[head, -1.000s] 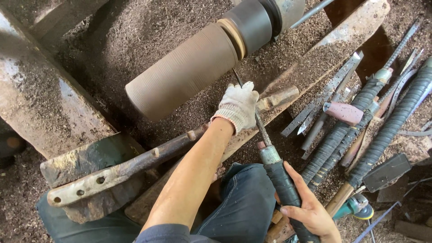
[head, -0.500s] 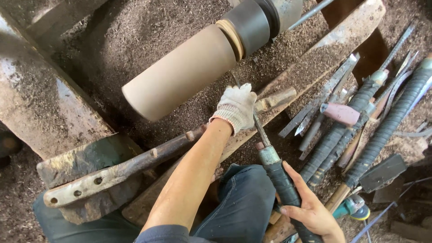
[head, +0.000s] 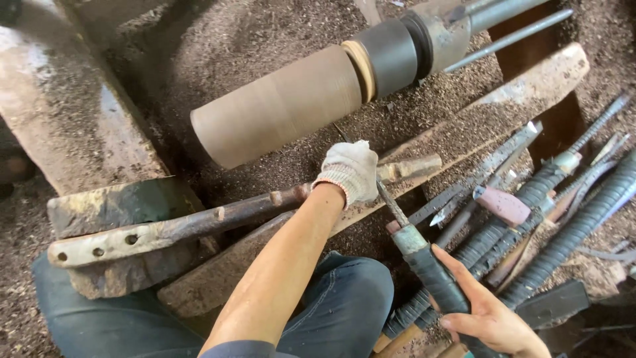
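A brown wooden cylinder (head: 281, 106) is mounted on a lathe, its right end in a dark chuck (head: 391, 56). My left hand (head: 348, 171), in a white knit glove, rests on the metal tool rest bar (head: 199, 222) and pinches the steel shaft of a turning chisel (head: 424, 255) just below the cylinder. My right hand (head: 487, 315), bare, grips the chisel's black wrapped handle low at the right. The chisel's tip is hidden behind the glove.
Several long chisels with wrapped handles (head: 530, 219) lie in a pile at the right. A wooden plank (head: 503, 109) runs diagonally under the lathe. Sawdust covers the ground. A thick beam (head: 73, 126) stands at the left. My knee in dark trousers (head: 344, 298) is below.
The view has shifted, so the cylinder and hands sit slightly differently in frame. Both hands keep their hold on the chisel at the tool rest.
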